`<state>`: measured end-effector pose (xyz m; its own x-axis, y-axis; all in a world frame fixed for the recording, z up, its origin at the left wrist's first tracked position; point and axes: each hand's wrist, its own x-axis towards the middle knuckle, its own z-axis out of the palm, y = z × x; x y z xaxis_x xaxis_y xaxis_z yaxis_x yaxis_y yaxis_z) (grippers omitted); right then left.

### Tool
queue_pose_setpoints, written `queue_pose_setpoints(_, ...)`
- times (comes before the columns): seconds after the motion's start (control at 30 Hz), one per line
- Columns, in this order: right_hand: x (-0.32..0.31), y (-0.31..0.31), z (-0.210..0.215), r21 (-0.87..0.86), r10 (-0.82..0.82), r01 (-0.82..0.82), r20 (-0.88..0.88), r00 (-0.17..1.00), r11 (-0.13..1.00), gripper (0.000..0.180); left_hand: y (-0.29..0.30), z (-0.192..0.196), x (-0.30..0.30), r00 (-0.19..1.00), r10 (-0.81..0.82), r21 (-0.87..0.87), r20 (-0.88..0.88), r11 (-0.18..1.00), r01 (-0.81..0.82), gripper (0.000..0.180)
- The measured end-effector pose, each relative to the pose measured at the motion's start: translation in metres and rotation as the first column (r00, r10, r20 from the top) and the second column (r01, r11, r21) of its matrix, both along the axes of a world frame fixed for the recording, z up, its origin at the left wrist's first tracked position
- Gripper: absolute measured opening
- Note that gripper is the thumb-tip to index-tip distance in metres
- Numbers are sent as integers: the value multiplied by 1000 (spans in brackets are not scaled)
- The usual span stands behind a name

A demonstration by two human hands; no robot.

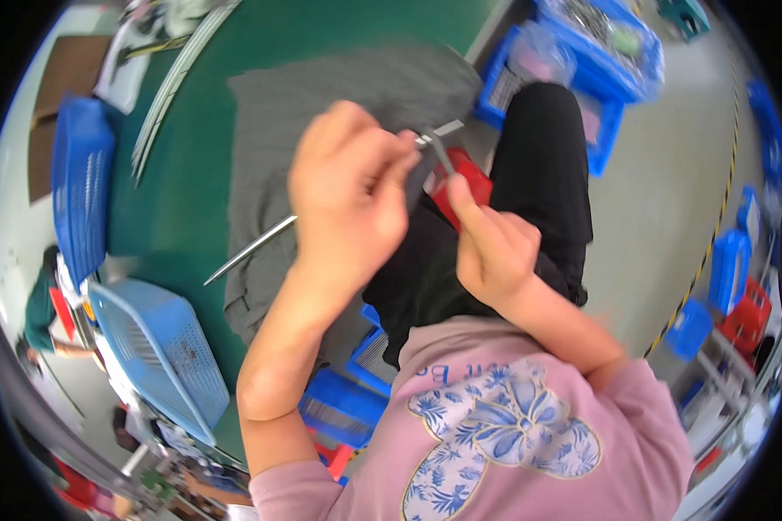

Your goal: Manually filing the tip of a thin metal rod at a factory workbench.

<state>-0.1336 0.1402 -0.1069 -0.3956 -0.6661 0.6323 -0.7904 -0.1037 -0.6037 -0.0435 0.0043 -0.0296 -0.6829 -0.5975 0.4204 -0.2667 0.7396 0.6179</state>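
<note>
My left hand [346, 187] is closed around a thin silvery metal rod [254, 249]. The rod slants from a tapered lower-left end up to a flat, bright end beyond my fingers. In my right hand [498, 247] is a narrow grey bar-shaped tool [442, 154], its thumb stretched along it. The tool's tip meets or crosses the rod near the flat end; motion blur hides whether they touch. Both hands are raised over my lap and a grey cloth [265, 156] spread on the green table [174, 182].
Several long pale strips [172, 94] lie at the table's far left. A light-blue basket [161, 347] and a darker blue basket [82, 187] stand along the left. Blue bins [613, 130] with bagged parts sit far right. Something red [460, 178] is by my right knee.
</note>
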Motion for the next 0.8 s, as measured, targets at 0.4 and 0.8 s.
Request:
queue_pose_setpoints(0.4,-27,-5,13,244,34,-99,256,966,965,38,26,-42,-26,993,20,-26,-116,999,-23,12)
queue_pose_setpoints(0.8,-28,-8,-22,-132,16,-48,-231,973,990,42,10,-55,-43,985,48,-55,-166,997,-58,10)
